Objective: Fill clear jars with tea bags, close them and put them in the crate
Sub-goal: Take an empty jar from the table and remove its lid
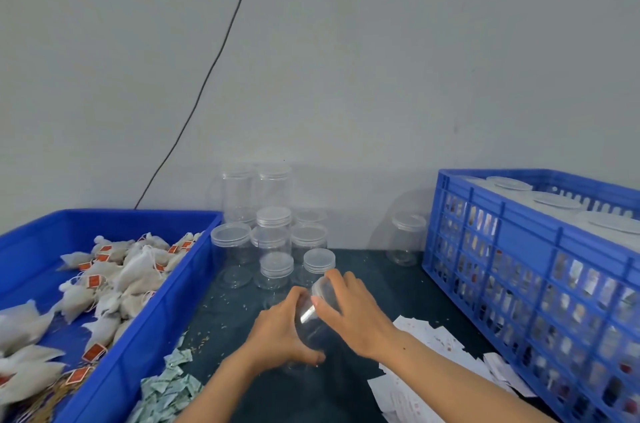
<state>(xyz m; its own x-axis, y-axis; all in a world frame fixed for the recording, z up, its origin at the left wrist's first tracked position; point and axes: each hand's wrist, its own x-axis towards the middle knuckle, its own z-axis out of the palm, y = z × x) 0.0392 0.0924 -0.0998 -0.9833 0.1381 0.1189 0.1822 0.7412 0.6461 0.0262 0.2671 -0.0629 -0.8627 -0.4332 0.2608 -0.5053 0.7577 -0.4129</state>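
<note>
Your left hand (280,325) wraps the empty clear plastic jar (308,329); your right hand (349,305) grips its translucent lid (322,287). Likely step: opening. Next: lid off, reach left to white tea bags (114,270) in blue tray (138,336). Blue slatted crate (519,249) sits right.

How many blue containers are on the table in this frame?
2. A solid-walled blue bin sits on the left, holding tea bags. A slotted blue crate stands on the right with lidded jars inside.
</note>
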